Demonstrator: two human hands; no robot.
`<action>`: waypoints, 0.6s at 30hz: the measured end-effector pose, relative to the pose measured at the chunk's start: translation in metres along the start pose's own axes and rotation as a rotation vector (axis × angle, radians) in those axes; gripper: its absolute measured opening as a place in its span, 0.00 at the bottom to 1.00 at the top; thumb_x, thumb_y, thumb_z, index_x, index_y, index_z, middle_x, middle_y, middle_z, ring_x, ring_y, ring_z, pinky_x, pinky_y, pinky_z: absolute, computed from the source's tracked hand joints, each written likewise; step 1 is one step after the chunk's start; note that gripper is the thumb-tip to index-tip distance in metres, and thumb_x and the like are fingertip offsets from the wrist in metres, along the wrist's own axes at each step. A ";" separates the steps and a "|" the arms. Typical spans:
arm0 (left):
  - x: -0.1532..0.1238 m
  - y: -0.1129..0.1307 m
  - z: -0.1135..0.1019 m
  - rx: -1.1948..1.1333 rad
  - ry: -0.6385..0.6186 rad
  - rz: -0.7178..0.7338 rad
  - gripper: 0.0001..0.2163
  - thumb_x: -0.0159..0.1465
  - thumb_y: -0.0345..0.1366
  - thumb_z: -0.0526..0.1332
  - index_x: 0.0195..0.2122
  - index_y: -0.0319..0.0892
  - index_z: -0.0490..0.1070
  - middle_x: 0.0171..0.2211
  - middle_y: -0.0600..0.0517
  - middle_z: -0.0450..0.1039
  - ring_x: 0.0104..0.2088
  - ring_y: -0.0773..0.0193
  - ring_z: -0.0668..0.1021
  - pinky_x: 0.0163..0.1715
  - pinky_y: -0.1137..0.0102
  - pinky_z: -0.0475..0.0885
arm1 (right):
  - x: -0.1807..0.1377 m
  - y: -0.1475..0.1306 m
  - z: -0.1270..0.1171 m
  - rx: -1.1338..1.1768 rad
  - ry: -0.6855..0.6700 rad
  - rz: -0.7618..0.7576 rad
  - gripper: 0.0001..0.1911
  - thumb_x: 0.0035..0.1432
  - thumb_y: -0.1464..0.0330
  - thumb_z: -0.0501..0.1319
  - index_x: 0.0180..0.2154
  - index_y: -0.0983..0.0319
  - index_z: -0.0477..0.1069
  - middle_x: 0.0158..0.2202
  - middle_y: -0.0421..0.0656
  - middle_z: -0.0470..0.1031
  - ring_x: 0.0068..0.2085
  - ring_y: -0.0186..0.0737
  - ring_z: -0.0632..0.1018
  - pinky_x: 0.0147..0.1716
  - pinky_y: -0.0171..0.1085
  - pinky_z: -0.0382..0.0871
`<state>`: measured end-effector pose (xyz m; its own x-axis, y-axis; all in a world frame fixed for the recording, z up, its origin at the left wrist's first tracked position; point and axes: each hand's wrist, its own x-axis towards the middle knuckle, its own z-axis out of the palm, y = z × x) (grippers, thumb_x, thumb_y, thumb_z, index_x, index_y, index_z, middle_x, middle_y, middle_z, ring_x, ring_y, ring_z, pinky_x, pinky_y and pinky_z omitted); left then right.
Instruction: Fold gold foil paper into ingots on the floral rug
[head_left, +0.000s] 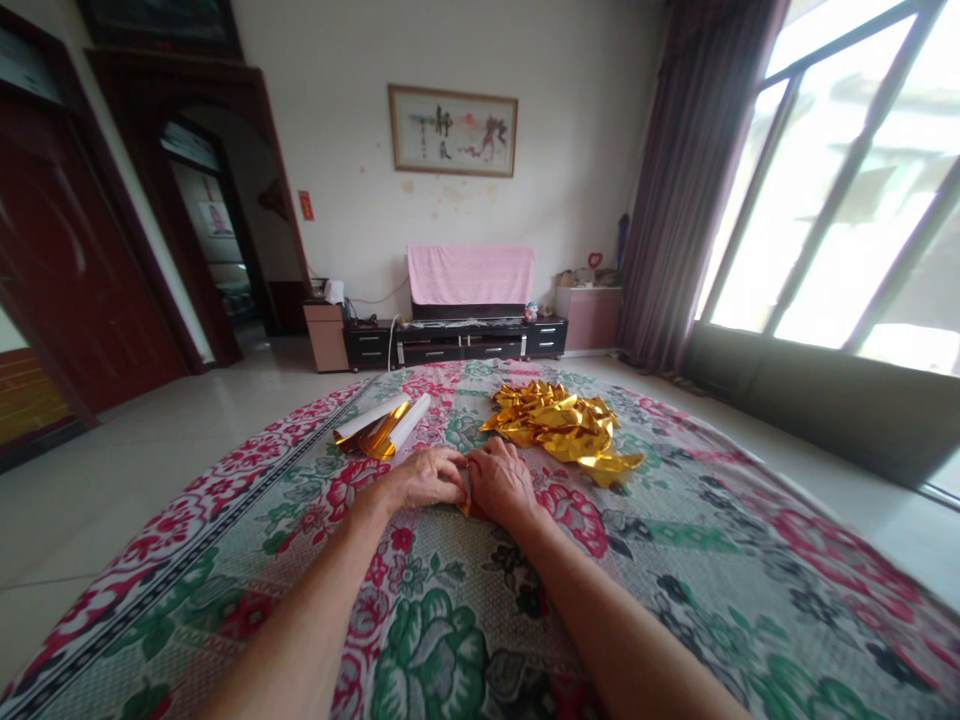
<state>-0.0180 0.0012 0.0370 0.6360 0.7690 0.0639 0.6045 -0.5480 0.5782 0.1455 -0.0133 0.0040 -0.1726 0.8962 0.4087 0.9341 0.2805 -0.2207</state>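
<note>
Evidently some paper is left: curled gold-and-white sheets [386,430] lie at the left on the cloth-covered desk [697,590]. Beside them, the left hand [424,478] bends its fingers toward a small gold piece [466,506], mostly hidden between both hands and seemingly unfinished. The right hand [504,485] curls its fingers there too; whether either pinches it, I cannot tell. Rightmost, a heap of gold shapes [559,420] looks done.
</note>
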 end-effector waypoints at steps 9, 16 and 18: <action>0.002 -0.003 0.002 -0.005 -0.008 0.015 0.06 0.50 0.35 0.61 0.28 0.43 0.77 0.45 0.53 0.70 0.48 0.62 0.69 0.50 0.74 0.61 | -0.002 0.000 -0.012 0.012 -0.052 -0.042 0.15 0.61 0.64 0.47 0.38 0.58 0.71 0.40 0.46 0.68 0.41 0.39 0.68 0.41 0.35 0.59; 0.000 0.005 0.000 -0.002 -0.010 -0.007 0.06 0.51 0.34 0.60 0.27 0.43 0.77 0.46 0.52 0.68 0.46 0.63 0.70 0.51 0.72 0.60 | -0.010 0.002 -0.022 0.077 -0.112 -0.105 0.13 0.59 0.67 0.50 0.44 0.61 0.67 0.42 0.46 0.70 0.43 0.39 0.70 0.42 0.35 0.58; -0.001 0.008 -0.001 -0.018 -0.011 -0.026 0.06 0.50 0.34 0.60 0.27 0.43 0.77 0.47 0.52 0.68 0.45 0.63 0.71 0.51 0.72 0.60 | -0.011 0.005 -0.025 0.121 -0.139 -0.166 0.13 0.58 0.68 0.51 0.45 0.61 0.66 0.43 0.46 0.70 0.44 0.38 0.70 0.42 0.34 0.58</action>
<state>-0.0143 -0.0041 0.0421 0.6254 0.7792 0.0401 0.6121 -0.5219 0.5941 0.1601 -0.0305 0.0202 -0.3698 0.8707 0.3243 0.8467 0.4595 -0.2682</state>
